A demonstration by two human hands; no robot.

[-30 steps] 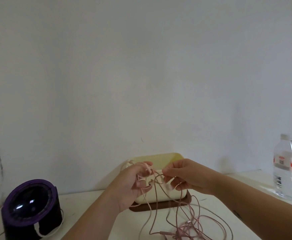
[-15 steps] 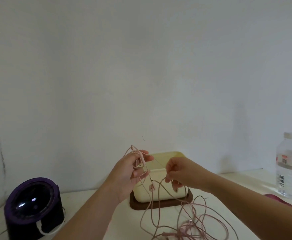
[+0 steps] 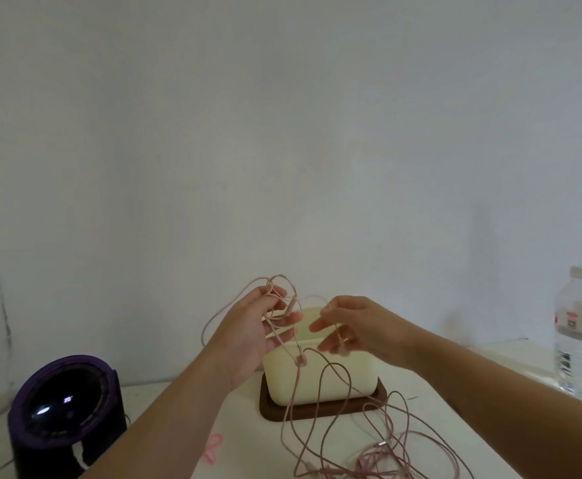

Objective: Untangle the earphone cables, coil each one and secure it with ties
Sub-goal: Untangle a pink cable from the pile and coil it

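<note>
Both grips are raised just above the box (image 3: 365,382). The left grip (image 3: 248,326) is closed round a bunch of loops of the cables (image 3: 376,456). It holds the knot high so the slack hangs in front of the box and runs down to the heap at its near right on the counter (image 3: 248,444). The right grip (image 3: 362,326), beside the left, pinches one strand with its other fingers loose. I judge this is to draw that strand clear. I see no coil yet. A pink tie (image 3: 213,447) lies near-left of the box.
</note>
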